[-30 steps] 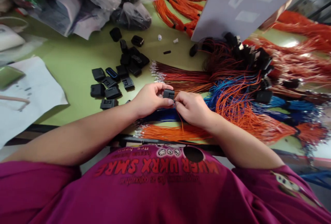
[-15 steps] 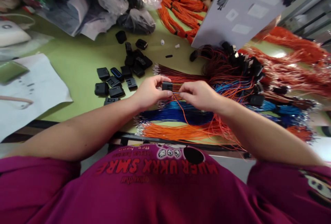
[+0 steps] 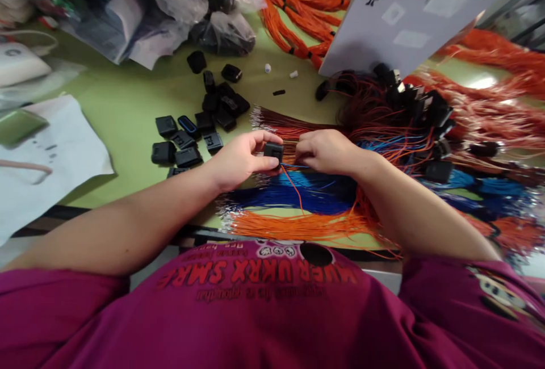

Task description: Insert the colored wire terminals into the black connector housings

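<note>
My left hand (image 3: 244, 159) pinches a black connector housing (image 3: 273, 152) between thumb and fingers. From the housing's lower side come an orange wire (image 3: 293, 183), hanging in a curve, and a blue wire (image 3: 292, 165), stretching right toward my other hand. My right hand (image 3: 326, 152) is just right of the housing, over the laid-out wires, its fingers curled together. Whatever is between those fingertips is hidden. Beneath both hands lie bundles of brown wires (image 3: 293, 120), dark blue wires (image 3: 306, 201) and orange wires (image 3: 272, 224), with metal terminals at their left ends.
Loose black housings (image 3: 187, 156) are scattered left of my left hand. A pale board (image 3: 366, 28) rises behind a heap of wired black connectors (image 3: 430, 108). Plastic bags (image 3: 221, 31) crowd the back left, and a white sheet (image 3: 80, 147) lies at the left.
My right hand's fingers have curled in more, and a blue wire now shows running from the housing. The housing has turned slightly in my left hand and sits a little lower.
</note>
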A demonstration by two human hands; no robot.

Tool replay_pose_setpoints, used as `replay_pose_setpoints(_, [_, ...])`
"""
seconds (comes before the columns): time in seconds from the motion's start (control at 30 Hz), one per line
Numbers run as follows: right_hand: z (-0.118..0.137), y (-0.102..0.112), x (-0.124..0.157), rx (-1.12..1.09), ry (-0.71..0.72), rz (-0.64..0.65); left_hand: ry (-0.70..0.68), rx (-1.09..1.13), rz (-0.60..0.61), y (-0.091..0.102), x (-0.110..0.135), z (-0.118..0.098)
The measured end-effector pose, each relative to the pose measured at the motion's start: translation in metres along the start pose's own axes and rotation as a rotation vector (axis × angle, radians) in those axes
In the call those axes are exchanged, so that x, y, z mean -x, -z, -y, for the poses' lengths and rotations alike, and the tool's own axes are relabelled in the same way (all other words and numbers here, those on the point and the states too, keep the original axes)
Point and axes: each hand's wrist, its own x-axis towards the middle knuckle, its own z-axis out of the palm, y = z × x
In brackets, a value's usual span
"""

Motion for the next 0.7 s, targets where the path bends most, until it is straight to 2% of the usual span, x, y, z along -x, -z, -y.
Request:
replay_pose_setpoints(0.23, [-0.011, -0.006, 0.005, -0.362, -0.169, -0.319, -0.028, -0.098, 0.017, 0.002, 0.010, -0.001])
replay_pose_setpoints(0.37, [-0.006, 0.002, 0.010, -0.478, -0.299, -0.513, -0.051, -0.055, 0.020, 0.000, 0.010, 0.001])
replay_pose_setpoints(0.43, [0.002, 0.010, 0.015, -0.522, -0.233, -0.526, -0.034, 0.028, 0.028, -0.002, 0.008, 0.002])
replay_pose_setpoints(0.57, [0.021, 0.016, 0.019, -0.554, 0.050, -0.401, 0.049, 0.202, 0.085, -0.006, 0.005, 0.003])
replay_pose_setpoints(0.63, [0.027, 0.012, 0.019, -0.550, 0.075, -0.399, 0.075, 0.253, 0.101, -0.008, 0.004, 0.004])
replay_pose_setpoints(0.7, [0.030, 0.007, 0.019, -0.535, 0.022, -0.436, 0.088, 0.293, 0.105, -0.009, 0.004, 0.004])
